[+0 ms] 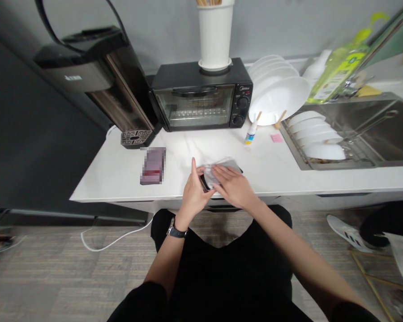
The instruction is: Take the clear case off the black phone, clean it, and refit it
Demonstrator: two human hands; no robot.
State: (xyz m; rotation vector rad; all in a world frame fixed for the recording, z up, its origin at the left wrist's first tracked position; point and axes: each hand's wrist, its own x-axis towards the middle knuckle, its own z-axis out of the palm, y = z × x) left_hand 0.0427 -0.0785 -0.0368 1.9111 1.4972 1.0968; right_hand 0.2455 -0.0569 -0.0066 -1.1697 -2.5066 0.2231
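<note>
Just above the counter's front edge, my left hand (194, 194) grips one end of a dark, flat phone (204, 182), its thumb side and a raised finger showing. A thin grey cloth (234, 164) covers most of the phone. My right hand (233, 185) presses this cloth onto the phone's upper face, fingers together and laid along it, thumb at the near edge. Part of the phone is hidden under cloth and fingers. Beyond my hands, a small white bottle (250, 133) with a blue and yellow label stands on the counter.
A blurred purple item (153, 166) lies at left on the white counter (110, 176). Behind are a water dispenser (121, 85), a toaster oven (201, 98), and upright plates (282, 96). At right are a sink (372, 116) with bowls and a pink note (276, 138).
</note>
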